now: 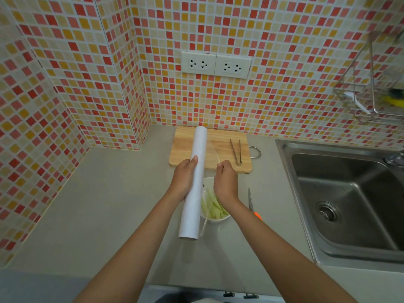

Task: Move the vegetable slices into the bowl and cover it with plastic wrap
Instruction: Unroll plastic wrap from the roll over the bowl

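Bowl (215, 218) on desk (113, 193), near of cutting board (220, 149); vegetable slices (213, 207) in bowl. Tongs (235, 151) on board's right part. Knife (251, 204) on desk just right of bowl. Sink (341, 193) far right. Wrap roll (193, 182) above bowl's left edge.

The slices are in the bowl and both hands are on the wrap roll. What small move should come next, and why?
Probably the right hand should pull the film edge further away from the plastic wrap roll, which the left hand grips. The vegetable slices already lie in the white bowl, but only a short strip of film is drawn out, too little to cover the bowl.
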